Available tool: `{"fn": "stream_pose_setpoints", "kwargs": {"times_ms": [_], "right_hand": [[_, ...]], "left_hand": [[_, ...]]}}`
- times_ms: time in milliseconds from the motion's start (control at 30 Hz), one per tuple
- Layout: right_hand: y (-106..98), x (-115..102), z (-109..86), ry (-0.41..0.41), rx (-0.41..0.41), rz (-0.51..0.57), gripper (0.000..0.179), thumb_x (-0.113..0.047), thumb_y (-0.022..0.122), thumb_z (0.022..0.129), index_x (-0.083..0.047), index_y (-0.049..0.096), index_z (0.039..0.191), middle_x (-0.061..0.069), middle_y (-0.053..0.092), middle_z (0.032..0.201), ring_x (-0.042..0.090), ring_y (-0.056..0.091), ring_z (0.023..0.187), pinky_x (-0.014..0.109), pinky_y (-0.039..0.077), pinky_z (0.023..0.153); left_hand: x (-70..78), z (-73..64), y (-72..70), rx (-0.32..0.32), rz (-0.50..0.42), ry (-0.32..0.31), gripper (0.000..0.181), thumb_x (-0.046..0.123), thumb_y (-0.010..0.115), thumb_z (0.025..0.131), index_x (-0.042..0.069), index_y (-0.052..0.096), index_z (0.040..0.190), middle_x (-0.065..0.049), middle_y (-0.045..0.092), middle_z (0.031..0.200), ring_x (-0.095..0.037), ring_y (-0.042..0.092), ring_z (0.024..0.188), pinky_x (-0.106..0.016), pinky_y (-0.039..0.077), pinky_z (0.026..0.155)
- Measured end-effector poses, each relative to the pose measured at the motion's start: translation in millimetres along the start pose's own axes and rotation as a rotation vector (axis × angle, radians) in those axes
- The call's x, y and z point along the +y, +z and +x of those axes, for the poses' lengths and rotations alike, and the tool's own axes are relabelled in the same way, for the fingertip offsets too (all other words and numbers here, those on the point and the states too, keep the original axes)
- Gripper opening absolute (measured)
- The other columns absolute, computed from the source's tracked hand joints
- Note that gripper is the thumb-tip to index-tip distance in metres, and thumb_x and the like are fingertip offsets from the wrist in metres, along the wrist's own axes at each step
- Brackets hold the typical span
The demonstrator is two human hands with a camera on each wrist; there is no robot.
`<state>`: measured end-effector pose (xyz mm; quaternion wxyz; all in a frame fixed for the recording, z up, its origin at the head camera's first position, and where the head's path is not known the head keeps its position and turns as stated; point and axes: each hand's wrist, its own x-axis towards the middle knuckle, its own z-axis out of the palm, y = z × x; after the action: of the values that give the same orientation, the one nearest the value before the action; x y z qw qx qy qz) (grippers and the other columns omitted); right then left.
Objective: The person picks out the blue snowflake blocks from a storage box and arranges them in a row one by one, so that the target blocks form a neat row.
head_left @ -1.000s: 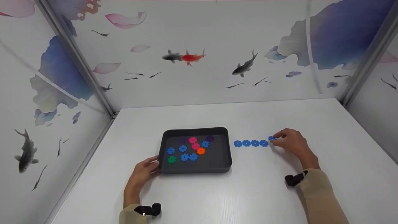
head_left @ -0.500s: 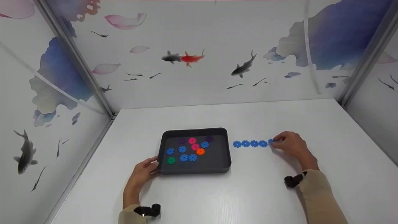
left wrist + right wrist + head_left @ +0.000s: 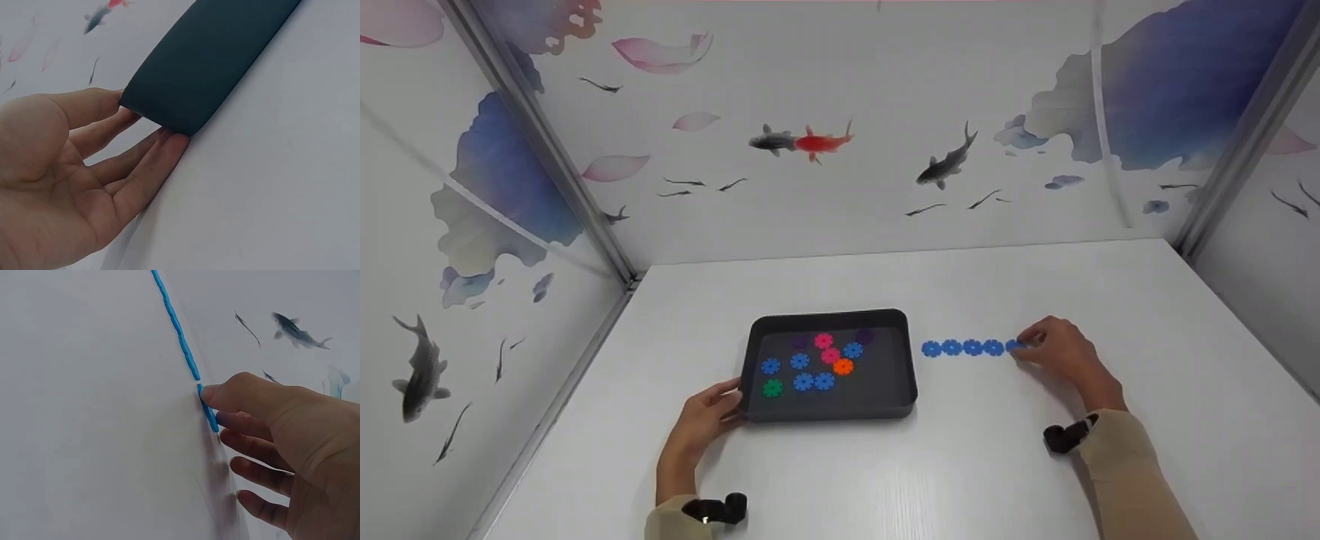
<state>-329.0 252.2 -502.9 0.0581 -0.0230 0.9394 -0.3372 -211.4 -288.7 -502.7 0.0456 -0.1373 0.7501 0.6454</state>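
Note:
My right hand [image 3: 1065, 354] pinches a blue notched, flower-shaped plastic disc [image 3: 1014, 346] between thumb and fingertips. This disc lies flat on the table at the right end of a straight row of blue discs [image 3: 963, 347]. In the right wrist view a narrow gap shows between the held disc [image 3: 208, 410] and the row [image 3: 177, 326]; the other fingers are spread loosely. My left hand [image 3: 701, 420] holds the dark grey tray [image 3: 877, 412] by its near left corner. The left wrist view shows its thumb at the rim and its fingers against the tray's lower edge [image 3: 180, 126].
Loose discs lie in the tray: several blue, pink discs [image 3: 830, 355], an orange disc [image 3: 843, 367], a green disc [image 3: 772, 388] and dark purple discs [image 3: 865, 337]. Printed walls [image 3: 877, 217] enclose the white table [image 3: 990, 465] at the back and sides.
The right hand has brought the pinched blue disc down and slightly towards me, in line with the row's right end. The left hand and the tray have stayed put.

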Motion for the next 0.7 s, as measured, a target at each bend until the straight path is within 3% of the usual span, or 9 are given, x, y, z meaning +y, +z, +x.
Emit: {"fn": "stream_pose_setpoints", "kwargs": {"times_ms": [467, 700], "right_hand": [[-0.5, 0.7, 1.4, -0.023, -0.014, 0.005, 0.043, -0.035, 0.072, 0.091, -0.004, 0.069, 0.121, 0.022, 0.063, 0.122, 0.038, 0.057, 0.112, 0.058, 0.049, 0.1], [-1.2, 1.6, 1.2, -0.006, -0.035, 0.022, 0.044, -0.035, 0.071, 0.091, -0.004, 0.068, 0.123, 0.023, 0.061, 0.124, 0.038, 0.056, 0.113, 0.058, 0.049, 0.102]], "left_hand": [[-1.0, 1.4, -0.7, 0.008, 0.008, 0.025, 0.042, 0.012, 0.056, 0.102, 0.002, 0.054, 0.142, -0.024, 0.062, 0.135, -0.03, 0.066, 0.119, -0.041, 0.057, 0.102], [-1.7, 0.8, 0.4, 0.008, 0.017, 0.018, 0.042, 0.012, 0.057, 0.102, 0.002, 0.054, 0.142, -0.025, 0.059, 0.139, -0.034, 0.063, 0.124, -0.042, 0.056, 0.103]]}}
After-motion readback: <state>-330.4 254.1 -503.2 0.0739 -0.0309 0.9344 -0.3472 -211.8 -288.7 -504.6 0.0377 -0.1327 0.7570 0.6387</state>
